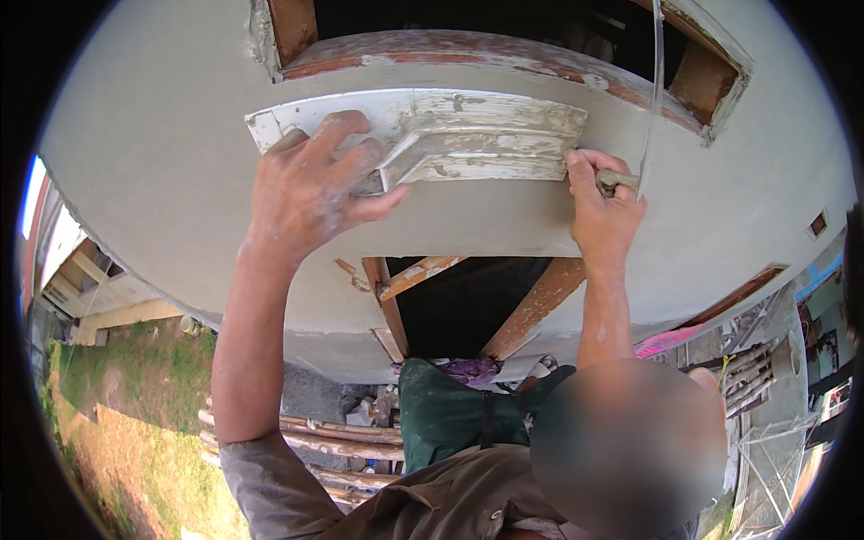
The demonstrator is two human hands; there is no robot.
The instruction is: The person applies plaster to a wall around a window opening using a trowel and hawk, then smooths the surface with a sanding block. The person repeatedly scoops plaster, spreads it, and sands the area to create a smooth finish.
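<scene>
Against the grey plastered wall [486, 220], under a window opening, lies a long white ridged board [490, 139] smeared with grey mortar. My left hand [310, 184] grips its left part, fingers curled over the top and thumb stretched out below. Its right end meets the thumb and fingertip of my right hand [607, 202]. That hand is closed round a small grey-brown lump [616, 183], whose kind I cannot make out. A thin pale strip [655, 99] hangs from above and reaches down to the right hand.
Above the board runs a worn reddish wooden sill [468, 49]. A lower opening with wooden braces [531, 310] is in front of my body. Bamboo poles [342, 441] lie below left, beside grass [135, 387]. A blurred round patch covers the lower right.
</scene>
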